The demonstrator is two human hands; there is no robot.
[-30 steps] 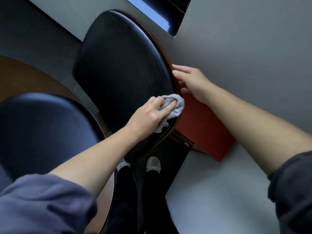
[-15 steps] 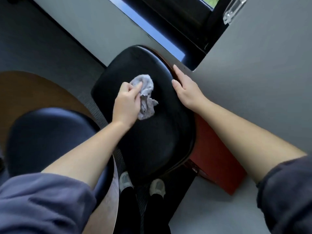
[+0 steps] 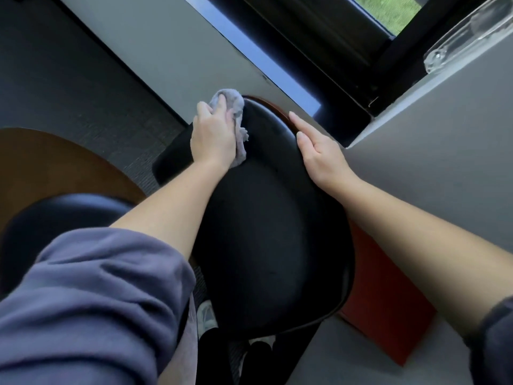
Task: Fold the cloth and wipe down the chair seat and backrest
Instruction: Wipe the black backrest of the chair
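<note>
Fingers of the left hand [image 3: 213,136] pinched the grey cloth [image 3: 232,107] against the black backrest [image 3: 273,218] top. The right hand [image 3: 319,154] lay flat, fingers together, along the backrest's edge.

L hand [image 3: 212,137] presses bunched grey cloth [image 3: 232,112] on top edge of black chair backrest [image 3: 272,218]. R hand [image 3: 319,151] lies flat, fingers extended, along backrest's right rim.

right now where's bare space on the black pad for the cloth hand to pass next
The wide middle and near end of the black pad, between the two forearms, are bare. The far end is crowded: the left hand presses the cloth there, and the right hand rests flat along the right edge. The white desk borders that side closely.
</note>
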